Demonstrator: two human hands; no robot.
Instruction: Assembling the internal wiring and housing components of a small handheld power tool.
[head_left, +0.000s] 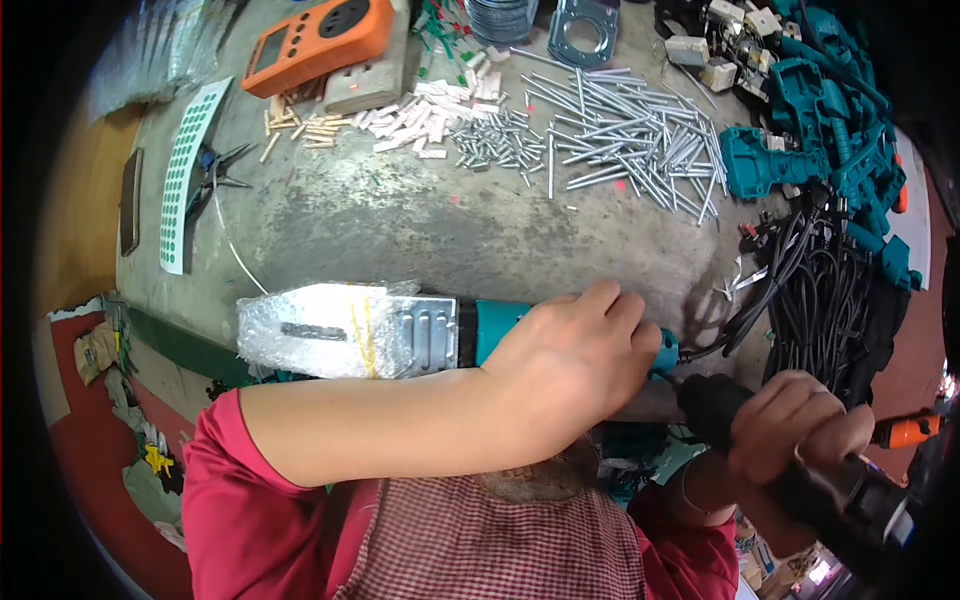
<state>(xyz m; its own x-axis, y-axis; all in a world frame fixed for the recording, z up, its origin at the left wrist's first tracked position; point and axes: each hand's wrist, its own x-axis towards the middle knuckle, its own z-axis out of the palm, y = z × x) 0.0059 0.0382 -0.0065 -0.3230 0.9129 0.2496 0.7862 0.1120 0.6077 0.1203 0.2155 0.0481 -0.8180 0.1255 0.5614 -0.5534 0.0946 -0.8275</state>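
A teal power tool (497, 325) lies sideways at the table's near edge. Its slotted metal base plate (435, 330) is partly covered by bubble wrap (300, 325) with yellow rubber bands around it. My left hand (580, 360) is wrapped over the teal body, hiding much of it, with that forearm crossing in front of me. In my right hand (795, 430) is a black powered screwdriver (715, 400). Its nose points at the tool's right end, where the cord (705, 350) comes out. I cannot tell whether the bit touches a screw.
Long metal pins (640, 140), short screws (500, 140) and pale small blocks (430, 110) lie in heaps at the back. An orange meter (320, 45) stands behind, left. Pliers (220, 165) and a green-dotted sticker sheet (190, 180) lie left; black cords (825, 290) and teal housings (780, 155) pile up right.
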